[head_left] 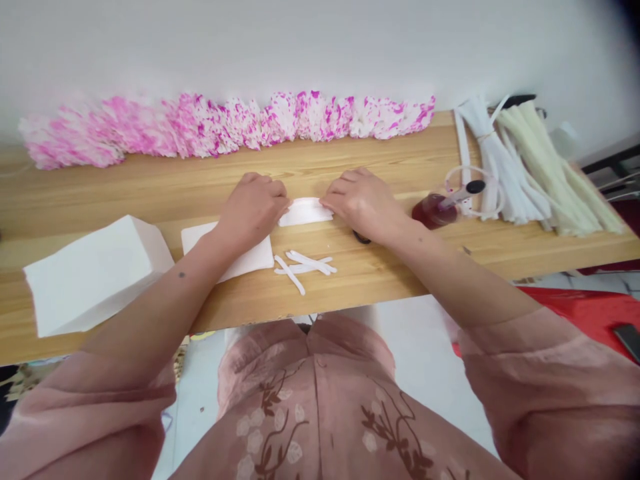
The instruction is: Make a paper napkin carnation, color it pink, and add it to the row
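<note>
A narrow folded strip of white tissue paper point(306, 212) lies on the wooden table, stretched between my two hands. Its left end is pinched by my left hand point(256, 207), with the fingers bent and pressed together. At the other end, my right hand point(361, 201) grips the strip in the same way. Under my left forearm sits a small flat stack of white tissue sheets point(245, 262), partly covered. Several short white fuzzy stems point(303, 265) lie crossed just below the strip. A black loop-shaped object point(361, 237) shows partly beneath my right wrist.
A long row of pink-and-white ruffled paper point(225, 127) runs along the wall. At left stands a thick stack of white tissue point(95, 273). To the right are a bottle of dark red liquid point(434, 212), bundled white stems point(500, 163) and cream stems point(555, 167).
</note>
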Available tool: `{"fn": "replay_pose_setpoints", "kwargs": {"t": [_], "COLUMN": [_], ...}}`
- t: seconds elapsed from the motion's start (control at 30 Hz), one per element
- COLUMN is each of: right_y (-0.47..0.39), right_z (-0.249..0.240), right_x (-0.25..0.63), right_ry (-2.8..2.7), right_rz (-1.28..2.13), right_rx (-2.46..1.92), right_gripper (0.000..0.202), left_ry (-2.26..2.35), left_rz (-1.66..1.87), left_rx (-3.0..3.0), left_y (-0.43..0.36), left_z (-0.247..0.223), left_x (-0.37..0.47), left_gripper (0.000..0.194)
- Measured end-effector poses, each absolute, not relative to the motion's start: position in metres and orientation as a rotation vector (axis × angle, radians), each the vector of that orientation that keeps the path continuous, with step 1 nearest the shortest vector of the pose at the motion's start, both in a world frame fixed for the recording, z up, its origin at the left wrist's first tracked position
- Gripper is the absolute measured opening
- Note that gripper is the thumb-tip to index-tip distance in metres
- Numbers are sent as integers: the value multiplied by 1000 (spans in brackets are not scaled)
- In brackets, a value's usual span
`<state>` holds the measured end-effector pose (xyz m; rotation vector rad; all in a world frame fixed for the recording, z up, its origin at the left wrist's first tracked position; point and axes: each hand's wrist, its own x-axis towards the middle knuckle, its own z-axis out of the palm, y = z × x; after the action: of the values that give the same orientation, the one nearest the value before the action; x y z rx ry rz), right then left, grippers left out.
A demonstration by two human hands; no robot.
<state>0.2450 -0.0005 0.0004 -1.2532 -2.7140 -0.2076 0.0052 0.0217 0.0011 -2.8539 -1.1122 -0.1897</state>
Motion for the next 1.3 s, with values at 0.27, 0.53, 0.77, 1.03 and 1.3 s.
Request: {"fn": "replay_pose_setpoints", "kwargs": {"t": [0.27,0.53,0.77,1.03,1.3], "right_y": [3,7,6,8,8], "right_z": [-2,-1,-6,-6,-1], "right_x": [248,247,249,251,259], "right_ry": [-2716,-2676,-2649,-2643,-2526], "right_rz": [-129,-10,-30,-88,53], "right_rx": [-1235,-1216,-1216,-1206,-1258], "right_gripper": [35,36,32,25,22], "left_ry": [-1049,-1079,-1104,-1191,-1209], "left_rz": [-333,-237,-193,-258,-422], "left_rx": [-2865,-2888,-2876,-2954,-2923], "left_y": [25,22,20,24,25], "left_z": [-4,1,2,3,1], "left_x": [0,0,3,2,1], "left_gripper": [31,31,28,25,31]}}
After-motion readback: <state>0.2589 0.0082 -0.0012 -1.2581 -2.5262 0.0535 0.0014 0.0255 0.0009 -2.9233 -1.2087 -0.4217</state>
